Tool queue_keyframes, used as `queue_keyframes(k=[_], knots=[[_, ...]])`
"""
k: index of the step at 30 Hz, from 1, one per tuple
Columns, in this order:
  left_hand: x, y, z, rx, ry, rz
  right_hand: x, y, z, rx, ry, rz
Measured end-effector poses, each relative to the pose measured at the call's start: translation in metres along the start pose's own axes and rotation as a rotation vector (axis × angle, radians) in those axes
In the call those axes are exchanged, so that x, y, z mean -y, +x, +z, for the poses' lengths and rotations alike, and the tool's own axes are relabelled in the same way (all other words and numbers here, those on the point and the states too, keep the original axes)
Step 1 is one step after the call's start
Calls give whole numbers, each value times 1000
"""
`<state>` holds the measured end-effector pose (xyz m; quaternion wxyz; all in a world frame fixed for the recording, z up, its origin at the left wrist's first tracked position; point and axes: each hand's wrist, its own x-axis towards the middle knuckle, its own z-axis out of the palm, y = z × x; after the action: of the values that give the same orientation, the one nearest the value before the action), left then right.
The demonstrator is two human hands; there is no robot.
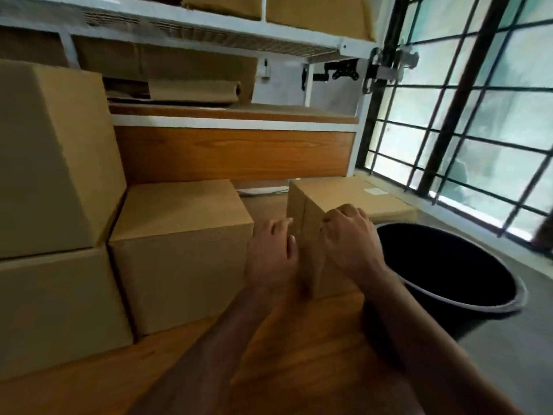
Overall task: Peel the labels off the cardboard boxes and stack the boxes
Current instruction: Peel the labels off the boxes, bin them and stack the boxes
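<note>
A brown cardboard box stands on the wooden floor in the middle, with a small white label on its top face. My left hand lies flat against its near left side, fingers straight. My right hand is on the near top corner, its fingers curled over the edge. To the left sit three more plain boxes: a middle one, a tall one and the box under it.
A black round bin stands right of the box on grey floor. Behind are a wooden bed frame, a white shelf rack with more cardboard, and a barred window at the right.
</note>
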<state>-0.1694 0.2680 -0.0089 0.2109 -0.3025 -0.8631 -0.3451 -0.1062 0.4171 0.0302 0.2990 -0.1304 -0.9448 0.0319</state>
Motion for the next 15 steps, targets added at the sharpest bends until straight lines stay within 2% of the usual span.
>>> queue_keyframes(k=[5,10,15], knots=[[-51,31,51,2,-131,-56,-76,47,-43,176,-110,100],[-90,67,88,41,-55,-163,-168,83,-54,353,-191,162],[-100,86,119,116,-5,-371,-222,96,-46,541,-158,130]])
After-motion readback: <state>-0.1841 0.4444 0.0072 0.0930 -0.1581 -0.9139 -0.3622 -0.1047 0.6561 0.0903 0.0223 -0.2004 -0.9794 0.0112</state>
